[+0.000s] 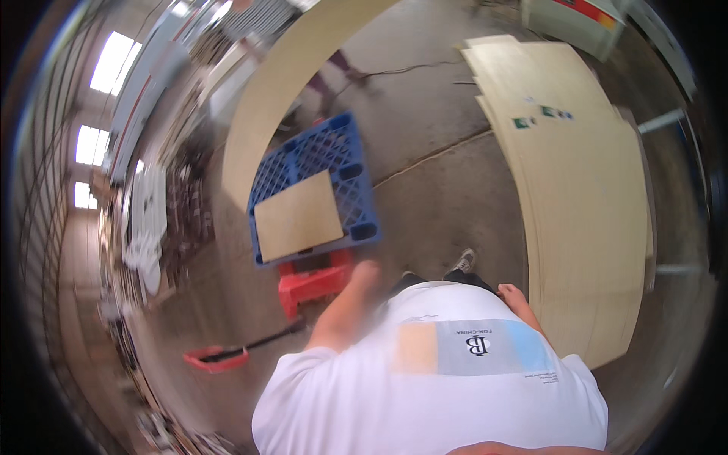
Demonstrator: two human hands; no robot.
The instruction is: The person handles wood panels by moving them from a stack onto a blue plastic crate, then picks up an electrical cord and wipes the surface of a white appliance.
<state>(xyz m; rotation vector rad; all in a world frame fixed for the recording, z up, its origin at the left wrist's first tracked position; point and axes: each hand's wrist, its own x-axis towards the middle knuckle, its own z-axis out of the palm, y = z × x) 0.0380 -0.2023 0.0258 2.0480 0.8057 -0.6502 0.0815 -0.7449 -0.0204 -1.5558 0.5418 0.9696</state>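
Observation:
My left hand (367, 274) hangs low beside the red pallet jack (315, 284); motion blurs its fingers. At my right side, my right hand (510, 292) is close to the edge of a tall stack of pale wooden sheets (584, 205). Its fingers show only partly, and I cannot make out anything in them. Ahead to the left is a blue plastic pallet (353, 171), with a small rectangular wooden board (299, 216) lying on it. The jack stands against the pallet's near side, its handle (216, 359) reaching left.
A long pale sheet (265, 114) arcs past the pallet's far left, with another person's legs (327, 82) partly behind it. Piled panels (148, 220) line the left side. A light-coloured cabinet (574, 26) stands at the far right. A cable (413, 70) crosses the concrete floor.

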